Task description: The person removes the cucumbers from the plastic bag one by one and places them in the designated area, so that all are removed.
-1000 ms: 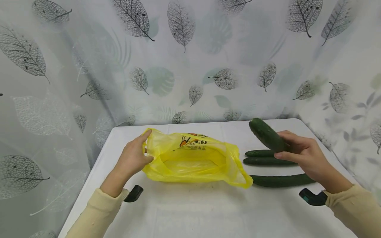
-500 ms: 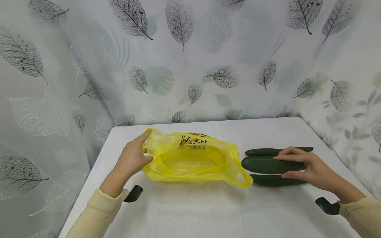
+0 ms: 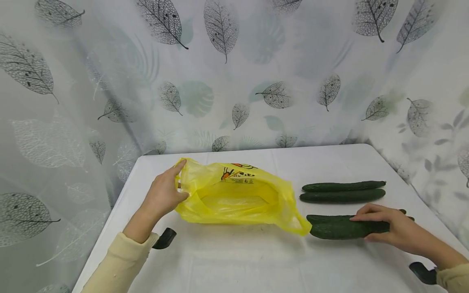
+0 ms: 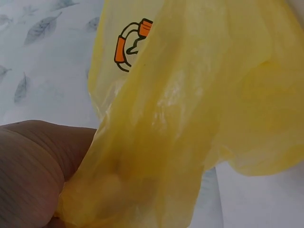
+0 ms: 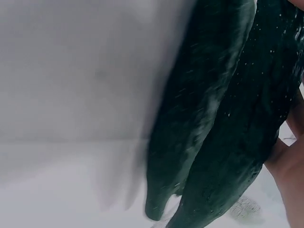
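Note:
My left hand (image 3: pixel 161 195) holds up the left edge of a yellow plastic bag (image 3: pixel 234 203), pinching it between thumb and fingers. The bag's mouth gapes toward me. On the right, my right hand (image 3: pixel 397 230) grips a thick dark green cucumber (image 3: pixel 335 231) from above, low at the table. Directly behind this one lies a second, mostly covered cucumber (image 3: pixel 403 211). In the right wrist view, two cucumbers (image 5: pixel 228 133) appear side by side, touching or nearly so. The left wrist view shows thin yellow plastic (image 4: pixel 156 142) bunched against the hand.
Two slimmer cucumbers, one at the back (image 3: pixel 344 186) and one just in front of it (image 3: pixel 342 196), lie parallel farther back on the white table (image 3: pixel 249 260). A leaf-printed curtain (image 3: pixel 242 81) hangs behind and along the sides.
My right hand has lowered the raised cucumber onto the pile's area, then moved it toward me to the front cucumber. The left hand and bag have hardly moved.

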`<state>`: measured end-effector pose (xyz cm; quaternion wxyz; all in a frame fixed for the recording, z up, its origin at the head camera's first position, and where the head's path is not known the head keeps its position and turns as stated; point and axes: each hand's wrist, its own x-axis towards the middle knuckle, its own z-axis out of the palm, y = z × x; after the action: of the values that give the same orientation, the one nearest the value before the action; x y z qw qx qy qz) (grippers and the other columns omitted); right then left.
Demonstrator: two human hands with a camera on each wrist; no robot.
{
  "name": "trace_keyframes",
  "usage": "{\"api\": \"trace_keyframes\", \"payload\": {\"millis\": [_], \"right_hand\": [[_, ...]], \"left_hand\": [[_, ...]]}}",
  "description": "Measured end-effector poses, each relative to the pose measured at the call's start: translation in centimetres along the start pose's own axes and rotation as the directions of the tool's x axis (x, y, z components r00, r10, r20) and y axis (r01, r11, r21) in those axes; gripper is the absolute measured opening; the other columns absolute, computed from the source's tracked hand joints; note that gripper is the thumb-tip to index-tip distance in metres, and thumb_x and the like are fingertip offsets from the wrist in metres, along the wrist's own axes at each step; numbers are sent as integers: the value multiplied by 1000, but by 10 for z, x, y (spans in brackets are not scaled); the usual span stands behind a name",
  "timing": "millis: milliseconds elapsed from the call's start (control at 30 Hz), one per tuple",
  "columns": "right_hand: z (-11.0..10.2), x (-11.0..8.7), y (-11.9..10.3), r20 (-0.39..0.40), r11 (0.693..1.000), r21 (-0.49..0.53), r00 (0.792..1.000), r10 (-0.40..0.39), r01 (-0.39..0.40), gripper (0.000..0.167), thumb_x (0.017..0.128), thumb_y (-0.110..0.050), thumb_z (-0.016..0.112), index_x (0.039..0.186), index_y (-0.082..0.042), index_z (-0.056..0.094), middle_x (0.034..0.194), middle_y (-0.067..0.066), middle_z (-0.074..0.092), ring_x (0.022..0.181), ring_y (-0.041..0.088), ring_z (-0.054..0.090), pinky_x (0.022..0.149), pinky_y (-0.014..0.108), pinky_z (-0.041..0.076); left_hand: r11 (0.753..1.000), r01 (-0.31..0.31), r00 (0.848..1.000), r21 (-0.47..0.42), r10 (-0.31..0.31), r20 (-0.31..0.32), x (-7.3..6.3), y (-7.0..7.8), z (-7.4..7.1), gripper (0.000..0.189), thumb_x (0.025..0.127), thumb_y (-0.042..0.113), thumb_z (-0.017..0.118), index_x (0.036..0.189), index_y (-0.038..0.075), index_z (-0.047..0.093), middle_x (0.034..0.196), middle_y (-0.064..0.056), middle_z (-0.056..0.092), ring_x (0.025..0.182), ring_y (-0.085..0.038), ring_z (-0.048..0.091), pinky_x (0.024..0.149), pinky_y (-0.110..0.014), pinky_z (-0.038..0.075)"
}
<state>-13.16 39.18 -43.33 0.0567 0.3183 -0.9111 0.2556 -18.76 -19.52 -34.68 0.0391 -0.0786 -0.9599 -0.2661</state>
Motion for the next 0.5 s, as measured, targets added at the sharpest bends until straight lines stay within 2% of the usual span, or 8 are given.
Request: {"api": "trace_keyframes", "payload": {"millis": [133, 300, 500], "right_hand": [[8, -7, 14, -10, 998, -54, 999, -43, 42, 62, 60, -14, 95, 118, -24, 75, 116, -12, 61, 105, -4, 53, 79, 8, 42], [13, -9, 21, -16, 990, -97, 995, -100, 98, 63, 56, -14, 96, 116, -25, 76, 113, -11, 61, 103, -2, 53, 82, 4, 38], [17, -7, 20, 9, 987, -131, 996, -93, 94, 60, 59, -20, 95, 115, -27, 76, 113, -14, 59, 101, -1, 55, 81, 5, 38]], "left_hand": [[1000, 6, 1000, 1, -6, 7, 0, 0, 1, 91, 77, 3, 80, 157, 3, 35, 147, -24, 50, 97, -35, 55, 89, -52, 48], [1000, 9, 1000, 7, -9, 6, 0, -1, 2, 91, 76, 2, 80, 156, 3, 36, 147, -24, 49, 96, -35, 55, 89, -52, 48], [1000, 11, 1000, 7, -11, -1, 1, -1, 2, 91, 76, 2, 80, 156, 3, 36, 148, -24, 49, 97, -35, 54, 89, -51, 48]]}}
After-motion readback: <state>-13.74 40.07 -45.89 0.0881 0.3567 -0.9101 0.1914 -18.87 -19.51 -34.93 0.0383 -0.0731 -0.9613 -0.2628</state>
